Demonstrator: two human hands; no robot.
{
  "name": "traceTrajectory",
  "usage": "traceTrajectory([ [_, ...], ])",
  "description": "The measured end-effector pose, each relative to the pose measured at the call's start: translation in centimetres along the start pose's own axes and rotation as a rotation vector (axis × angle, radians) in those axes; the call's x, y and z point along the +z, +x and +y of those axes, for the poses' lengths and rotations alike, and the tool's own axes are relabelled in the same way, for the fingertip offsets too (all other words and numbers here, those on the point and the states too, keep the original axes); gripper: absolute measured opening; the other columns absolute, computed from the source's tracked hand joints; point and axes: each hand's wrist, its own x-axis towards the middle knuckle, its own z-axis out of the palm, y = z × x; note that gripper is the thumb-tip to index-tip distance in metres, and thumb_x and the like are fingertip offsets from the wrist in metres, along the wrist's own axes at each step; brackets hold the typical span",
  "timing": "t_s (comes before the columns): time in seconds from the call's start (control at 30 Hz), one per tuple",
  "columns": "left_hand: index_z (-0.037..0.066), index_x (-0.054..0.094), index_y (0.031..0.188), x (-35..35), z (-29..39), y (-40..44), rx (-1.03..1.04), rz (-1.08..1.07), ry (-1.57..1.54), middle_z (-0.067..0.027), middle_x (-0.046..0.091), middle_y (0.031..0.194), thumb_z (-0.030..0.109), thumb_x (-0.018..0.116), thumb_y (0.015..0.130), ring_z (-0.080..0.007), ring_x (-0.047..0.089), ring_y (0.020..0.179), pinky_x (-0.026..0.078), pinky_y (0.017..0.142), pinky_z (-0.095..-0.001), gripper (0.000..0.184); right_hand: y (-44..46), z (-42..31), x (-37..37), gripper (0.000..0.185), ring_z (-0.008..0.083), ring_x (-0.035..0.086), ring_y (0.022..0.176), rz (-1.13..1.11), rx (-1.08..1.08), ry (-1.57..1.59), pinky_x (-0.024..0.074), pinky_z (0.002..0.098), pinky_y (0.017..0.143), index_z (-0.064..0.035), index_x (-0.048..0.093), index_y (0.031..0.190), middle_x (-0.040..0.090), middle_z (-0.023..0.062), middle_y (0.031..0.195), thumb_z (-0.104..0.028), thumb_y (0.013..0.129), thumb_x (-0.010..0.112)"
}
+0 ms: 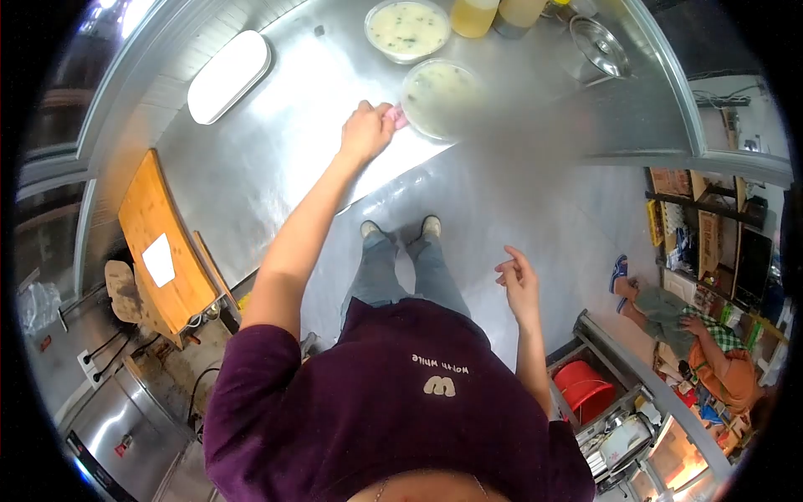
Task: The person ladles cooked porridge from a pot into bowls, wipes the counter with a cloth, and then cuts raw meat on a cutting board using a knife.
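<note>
My left hand [366,136] is closed on a pink cloth [396,116] on the steel counter [276,151]. The cloth is at the side of a round clear tub [431,92], which holds a pale mixture with green bits. Behind it stands a second such tub [407,32]. Away from the counter, my right hand [520,286] hangs over the floor with nothing in it, its fingers loosely apart. A grey blur hides part of the counter to the right of the nearer tub.
A white oblong tray [230,77] lies at the back left. Bottles of yellowish liquid [473,17] and a steel pot [598,50] stand at the back right. A wooden board [163,238] is at left, a red bucket [585,389] at right. Another person [677,322] sits by the shelves.
</note>
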Motion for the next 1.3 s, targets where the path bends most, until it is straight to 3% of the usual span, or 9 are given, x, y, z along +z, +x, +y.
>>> traceTrajectory([
  [0.4,0.017,0.062,0.091,0.4,0.4,-11.2,0.207,-0.071,0.068,-0.0100,0.050,0.082,0.021,0.056,0.076,-0.0278,0.056,0.075,0.048,0.060,-0.0399,0.016,2.6,-2.1,2.8,0.032,0.0094,0.052,0.064,-0.167,-0.048,-0.071,0.0414,0.0210,0.059,-0.0042,0.050,0.118,0.058,0.0054,0.080,-0.006,0.087,0.045],
  [0.73,0.016,0.061,0.104,-12.3,-18.8,-26.0,-0.218,-0.011,-0.072,-0.0151,0.052,0.092,0.015,0.055,0.078,-0.0324,0.056,0.084,0.046,0.074,-0.0400,0.027,4.5,-4.4,8.9,0.030,0.0097,0.054,0.063,-0.338,-0.146,-0.156,0.0459,0.0225,0.059,-0.0006,0.052,0.115,0.057,0.0048,0.077,-0.007,0.086,0.047],
  [0.9,0.014,0.058,0.111,-17.0,-21.7,-25.4,-0.428,-0.201,-0.010,-0.0184,0.054,0.107,0.008,0.050,0.077,-0.0352,0.054,0.097,0.044,0.085,-0.0400,0.035,8.2,-7.3,7.5,0.027,0.0091,0.053,0.061,-0.125,-0.074,-0.052,0.0454,0.0228,0.057,-0.0026,0.055,0.111,0.057,0.0045,0.075,-0.012,0.086,0.049],
  [0.93,0.009,0.057,0.110,-18.2,-21.0,-24.0,-0.457,-0.231,0.070,-0.0186,0.054,0.107,0.004,0.047,0.076,-0.0348,0.054,0.097,0.044,0.085,-0.0407,0.036,9.6,-7.8,6.5,0.027,0.0093,0.053,0.060,-0.065,-0.080,0.001,0.0455,0.0232,0.056,-0.0025,0.055,0.111,0.057,0.0050,0.075,-0.012,0.087,0.049],
  [1.0,0.005,0.056,0.110,-19.0,-18.0,-20.1,-0.313,0.069,0.125,-0.0193,0.056,0.103,0.005,0.047,0.079,-0.0341,0.055,0.096,0.044,0.084,-0.0391,0.032,12.6,-8.3,5.0,0.027,0.0099,0.053,0.058,0.053,-0.137,0.113,0.0456,0.0236,0.055,-0.0022,0.054,0.111,0.058,0.0056,0.075,-0.013,0.087,0.048],
  [1.07,0.003,0.055,0.110,-17.1,-13.9,-14.7,-0.221,0.204,-0.300,-0.0147,0.060,0.093,0.011,0.046,0.084,-0.0262,0.058,0.087,0.045,0.078,-0.0338,0.028,15.7,-8.8,4.1,0.028,0.0103,0.054,0.056,0.097,-0.158,0.225,0.0452,0.0234,0.052,-0.0021,0.052,0.113,0.058,0.0058,0.074,-0.013,0.087,0.048],
  [1.13,0.004,0.053,0.111,-13.7,-8.6,-9.1,-0.248,0.066,-0.830,-0.0078,0.059,0.085,0.019,0.045,0.088,-0.0167,0.056,0.080,0.045,0.073,-0.0285,0.028,18.8,-9.5,3.1,0.030,0.0104,0.054,0.055,0.039,-0.099,0.314,0.0447,0.0228,0.050,-0.0022,0.051,0.114,0.059,0.0059,0.073,-0.013,0.087,0.048],
  [1.2,0.005,0.049,0.116,-8.5,-4.8,-4.5,-0.197,-0.089,-0.865,-0.0032,0.055,0.082,0.025,0.044,0.091,-0.0124,0.053,0.074,0.044,0.068,-0.0254,0.033,20.8,-10.2,2.8,0.031,0.0102,0.053,0.053,-0.007,-0.091,0.318,0.0440,0.0226,0.048,-0.0027,0.050,0.116,0.059,0.0061,0.072,-0.013,0.087,0.048],
  [1.3,0.008,0.050,0.115,-5.1,1.3,0.3,-0.430,-0.263,-1.122,-0.0012,0.054,0.086,0.029,0.042,0.092,-0.0104,0.053,0.078,0.045,0.067,-0.0243,0.032,23.6,-10.2,2.4,0.033,0.0100,0.053,0.051,-0.102,-0.238,0.082,0.0436,0.0224,0.047,-0.0031,0.049,0.117,0.059,0.0063,0.071,-0.012,0.086,0.049],
])
